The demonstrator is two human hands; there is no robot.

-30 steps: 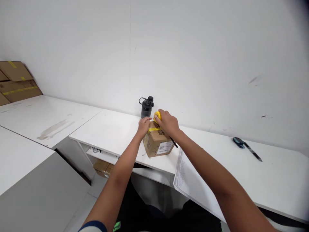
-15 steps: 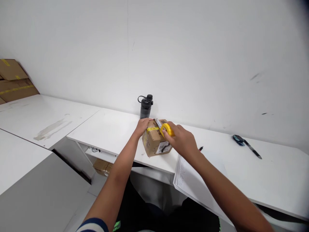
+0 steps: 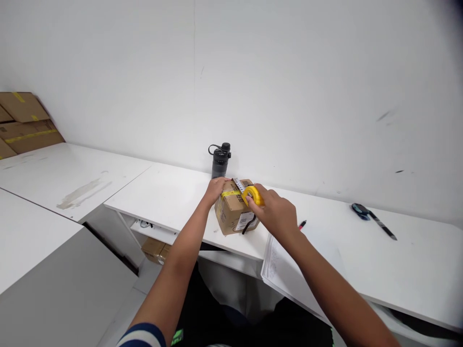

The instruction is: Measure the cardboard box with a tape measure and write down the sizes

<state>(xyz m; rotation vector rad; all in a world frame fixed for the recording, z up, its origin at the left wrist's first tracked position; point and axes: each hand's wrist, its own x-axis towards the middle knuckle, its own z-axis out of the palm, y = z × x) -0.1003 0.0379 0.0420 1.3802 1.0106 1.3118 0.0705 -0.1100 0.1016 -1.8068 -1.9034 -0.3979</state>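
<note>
A small cardboard box with yellow tape sits on the white desk. My left hand rests on the box's far left top edge, fingers curled over the end of a tape blade. My right hand grips a yellow tape measure at the box's right top edge, with the blade stretched across the lid between my hands. A black strap hangs from the tape measure over the box's front.
A black bottle stands behind the box by the wall. A sheet of paper and a red-tipped pen lie right of the box. A dark tool lies farther right. Cardboard boxes are stacked far left.
My right hand drew the tape measure from the box's far top edge toward me and to the right, pulling the blade out across the lid. My left hand stayed on the box.
</note>
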